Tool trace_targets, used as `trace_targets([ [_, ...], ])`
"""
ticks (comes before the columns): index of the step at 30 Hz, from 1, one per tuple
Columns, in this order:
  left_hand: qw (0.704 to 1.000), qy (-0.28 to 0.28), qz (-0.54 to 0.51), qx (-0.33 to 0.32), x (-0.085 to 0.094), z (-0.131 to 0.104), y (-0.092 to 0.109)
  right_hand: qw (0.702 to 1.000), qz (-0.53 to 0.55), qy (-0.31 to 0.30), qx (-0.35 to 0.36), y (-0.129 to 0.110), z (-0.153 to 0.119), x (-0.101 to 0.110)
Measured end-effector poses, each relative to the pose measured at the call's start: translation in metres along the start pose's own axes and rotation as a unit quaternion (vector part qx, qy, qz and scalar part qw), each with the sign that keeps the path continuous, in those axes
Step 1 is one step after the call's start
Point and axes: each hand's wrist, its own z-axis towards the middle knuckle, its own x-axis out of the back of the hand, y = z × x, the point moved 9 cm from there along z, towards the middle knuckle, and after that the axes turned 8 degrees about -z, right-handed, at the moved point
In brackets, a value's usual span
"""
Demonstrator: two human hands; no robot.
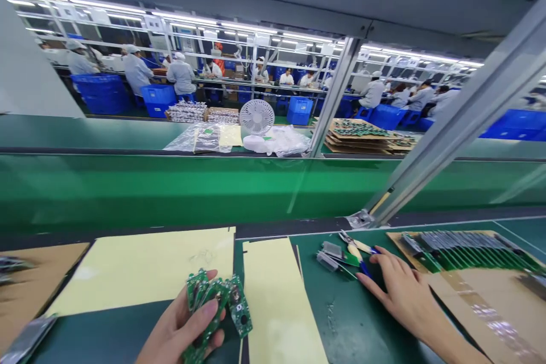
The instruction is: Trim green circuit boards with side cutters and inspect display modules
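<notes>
My left hand (181, 324) is closed round a fanned bunch of small green circuit boards (215, 298), the thumb pressing on top and one board sticking out to the right. My right hand (403, 293) is stretched out at the handles of a pair of pliers (356, 247) with cream and blue grips. Its thumb and fingers are apart beside the blue ends, and whether they touch is hard to tell. The pliers lie on the green mat, jaws pointing away. Just left of them sit a few grey-covered parts (329, 259) with a green board.
Yellow sheets (166, 267) and a narrower yellow strip (277, 296) lie on the bench. Cardboard on the right carries a row of boards (473, 250). A slanted metal post (452, 125) and the green conveyor belt (191, 187) stand beyond. A white fan (256, 116) and people are farther back.
</notes>
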Motion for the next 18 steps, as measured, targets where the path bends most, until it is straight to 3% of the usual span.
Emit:
trace_targets([
  [6,0.997,-0.014,-0.041,-0.070,-0.012,-0.011,0.020,0.997,0.002,0.047,0.058,0.017,0.011,0.014],
  [8,0.996,-0.013,-0.041,-0.077,-0.011,-0.013,0.025,0.996,0.011,0.057,0.074,0.009,0.019,0.027],
  [10,0.996,-0.007,-0.051,-0.067,-0.010,-0.014,0.028,0.989,0.037,0.087,0.111,-0.026,0.022,0.046],
  [13,0.996,-0.001,-0.082,-0.036,-0.009,-0.013,0.028,0.960,0.120,0.096,0.233,-0.122,0.010,0.065],
  [16,0.991,0.028,-0.131,-0.031,-0.001,-0.009,0.030,0.921,0.124,0.054,0.364,-0.214,-0.011,0.057],
  [18,0.986,0.047,-0.154,-0.042,0.005,-0.008,0.035,0.921,0.146,0.053,0.358,-0.239,-0.010,0.049],
])
